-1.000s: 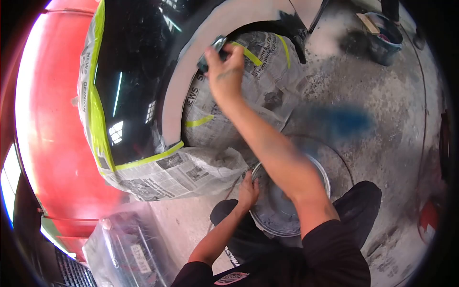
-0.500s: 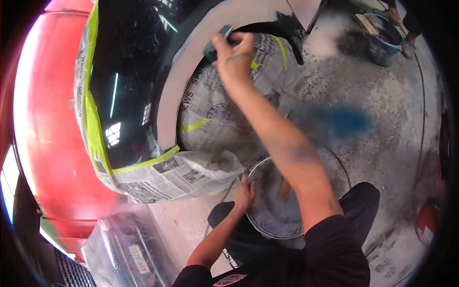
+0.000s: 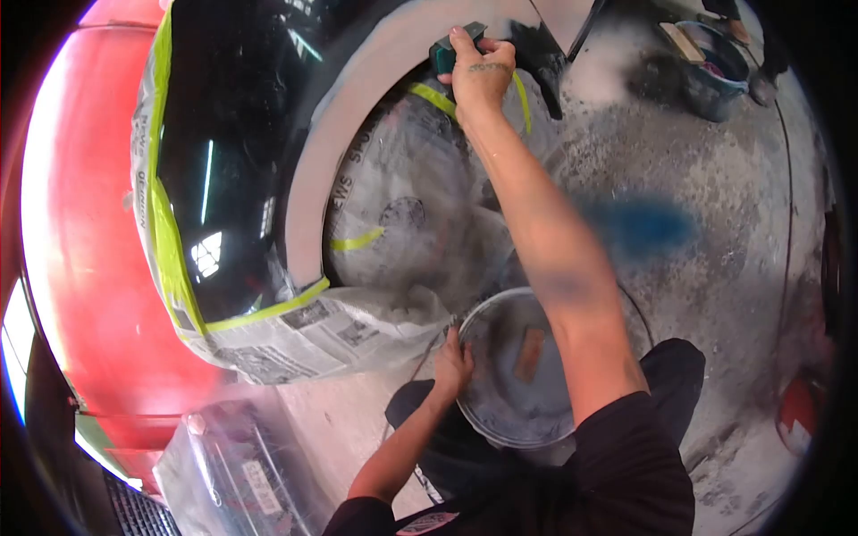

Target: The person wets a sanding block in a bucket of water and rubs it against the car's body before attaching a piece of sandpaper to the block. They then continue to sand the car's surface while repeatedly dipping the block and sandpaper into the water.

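My right hand [image 3: 483, 79] is closed around a dark green sanding block [image 3: 443, 57], near the top of the wheel arch. The block is against the pale, sanded-looking band [image 3: 320, 170] that curves along the arch of a glossy black car panel [image 3: 241, 116]. Newspaper [image 3: 393, 179] with yellow-green tape covers the wheel opening below. Low down, my left hand [image 3: 455, 364] grips the left rim of a round grey bucket [image 3: 478, 415] standing between my knees. In the bucket lies a brownish rectangular piece [image 3: 530, 354].
A red car body [image 3: 107, 232] stands at left. Below it is a plastic-wrapped box-like thing [image 3: 246, 464]. At the upper right, a dark tub [image 3: 718, 103] bears a wooden piece [image 3: 684, 43] beside another person's foot [image 3: 762, 89]. A red object [image 3: 798, 411] lies at far right.
My right hand has moved up and to the right along the arch with the sanding block. My left hand stays on the bucket rim.
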Tool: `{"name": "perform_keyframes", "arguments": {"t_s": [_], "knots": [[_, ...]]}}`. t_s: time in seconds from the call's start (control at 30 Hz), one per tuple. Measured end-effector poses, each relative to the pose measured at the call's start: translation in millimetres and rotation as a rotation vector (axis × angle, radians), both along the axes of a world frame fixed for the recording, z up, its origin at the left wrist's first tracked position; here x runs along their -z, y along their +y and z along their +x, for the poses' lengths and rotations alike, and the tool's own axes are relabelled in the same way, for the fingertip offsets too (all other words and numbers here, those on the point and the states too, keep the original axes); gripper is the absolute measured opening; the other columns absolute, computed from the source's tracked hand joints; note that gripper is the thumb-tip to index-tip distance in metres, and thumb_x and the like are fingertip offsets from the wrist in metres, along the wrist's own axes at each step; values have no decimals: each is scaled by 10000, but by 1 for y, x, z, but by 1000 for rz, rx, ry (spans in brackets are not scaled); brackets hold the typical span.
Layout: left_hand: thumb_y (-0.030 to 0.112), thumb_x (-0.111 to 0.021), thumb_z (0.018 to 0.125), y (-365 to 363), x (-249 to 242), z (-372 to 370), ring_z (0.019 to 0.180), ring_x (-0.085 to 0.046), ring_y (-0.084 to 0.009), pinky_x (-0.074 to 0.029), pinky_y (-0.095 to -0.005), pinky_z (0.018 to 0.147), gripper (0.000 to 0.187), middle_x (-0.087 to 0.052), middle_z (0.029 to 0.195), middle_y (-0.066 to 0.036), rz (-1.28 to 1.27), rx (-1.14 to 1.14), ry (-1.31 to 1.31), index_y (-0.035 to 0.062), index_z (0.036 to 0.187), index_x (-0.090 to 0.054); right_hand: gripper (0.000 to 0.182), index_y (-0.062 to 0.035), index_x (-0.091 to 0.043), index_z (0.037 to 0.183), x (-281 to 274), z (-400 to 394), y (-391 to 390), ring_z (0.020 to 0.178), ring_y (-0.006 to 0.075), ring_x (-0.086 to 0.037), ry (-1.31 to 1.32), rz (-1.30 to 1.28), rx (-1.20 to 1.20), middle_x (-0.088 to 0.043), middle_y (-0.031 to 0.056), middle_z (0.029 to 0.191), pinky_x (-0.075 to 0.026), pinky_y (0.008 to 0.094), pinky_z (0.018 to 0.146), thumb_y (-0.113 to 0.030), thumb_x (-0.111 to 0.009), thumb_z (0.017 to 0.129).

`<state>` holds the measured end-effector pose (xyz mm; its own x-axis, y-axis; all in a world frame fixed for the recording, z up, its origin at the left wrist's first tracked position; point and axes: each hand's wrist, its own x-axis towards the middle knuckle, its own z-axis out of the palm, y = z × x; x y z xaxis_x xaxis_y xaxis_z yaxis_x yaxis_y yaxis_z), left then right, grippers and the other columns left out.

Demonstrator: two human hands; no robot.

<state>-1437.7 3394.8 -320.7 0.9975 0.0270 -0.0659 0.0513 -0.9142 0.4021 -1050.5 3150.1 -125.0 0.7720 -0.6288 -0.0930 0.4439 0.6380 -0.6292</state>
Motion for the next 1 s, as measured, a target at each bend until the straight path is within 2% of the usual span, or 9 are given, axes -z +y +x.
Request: {"name": "perform_keyframes", "arguments": {"t_s": [0.17,0.27,0.3,0.43,0.5,0.57,0.73,0.9,1.0], "knots": [[131,-637,1007,-3,-6,6,974,-676,-548,-516,-613,817,402,-709,1045,-327,-6,25,-12,41,1387,-544,565,46,-484,1184,-7,-19,58,718,214,-691,-60,-209,194,-609,139,999,-605,318,496,-284,-858,918],[131,-635,1009,-2,-5,5,963,-677,-549,-517,-612,809,392,-707,1033,-330,-3,-10,37,36,1378,-543,567,59,-476,1164,19,32,8,733,236,-702,-28,-92,140,-632,181,1020,-604,340,479,-278,-857,914],[131,-635,1009,-2,-4,7,963,-677,-549,-517,-612,809,392,-707,1033,-330,-12,-11,38,36,1378,-543,553,59,-470,1159,-1,10,-18,733,243,-711,12,26,8,-645,187,1011,-603,344,473,-269,-847,921],[132,-635,1015,-5,-12,5,992,-660,-570,-504,-618,831,396,-695,1051,-348,6,0,39,13,1379,-532,505,52,-465,1167,-19,-23,14,768,243,-717,-13,61,-66,-648,172,997,-606,331,476,-238,-817,949],[134,-637,1020,-7,-11,3,1033,-644,-588,-497,-625,864,403,-686,1088,-365,-12,-19,81,-6,1381,-523,538,37,-458,1183,-24,-37,39,791,249,-713,-95,52,-76,-614,196,1098,-609,340,471,-251,-837,934],[128,-634,1010,0,-4,3,945,-676,-557,-509,-618,784,392,-702,1004,-337,-35,19,6,34,1380,-541,560,39,-454,1187,-14,-25,24,788,252,-711,-86,-24,-21,-608,204,1096,-612,346,472,-258,-850,926],[125,-644,1004,2,-2,3,937,-676,-557,-509,-620,779,416,-702,994,-341,-4,17,-17,40,1396,-534,523,6,-425,1190,12,22,-29,712,263,-702,-46,143,-89,-619,179,1065,-633,369,480,-218,-826,939],[128,-653,1018,-3,-4,3,1021,-648,-579,-505,-603,863,378,-688,1061,-356,9,-21,50,-12,1351,-545,519,16,-428,1189,-24,-40,38,908,295,-718,-199,178,-139,-585,185,1121,-661,400,506,-199,-825,932],[130,-653,1015,-5,-15,6,1056,-643,-572,-498,-600,885,378,-685,1075,-357,-49,-63,113,-12,1349,-549,539,39,-452,1189,-6,-10,-2,749,296,-711,-81,130,-74,-610,163,1056,-653,382,509,-219,-842,919]]}}
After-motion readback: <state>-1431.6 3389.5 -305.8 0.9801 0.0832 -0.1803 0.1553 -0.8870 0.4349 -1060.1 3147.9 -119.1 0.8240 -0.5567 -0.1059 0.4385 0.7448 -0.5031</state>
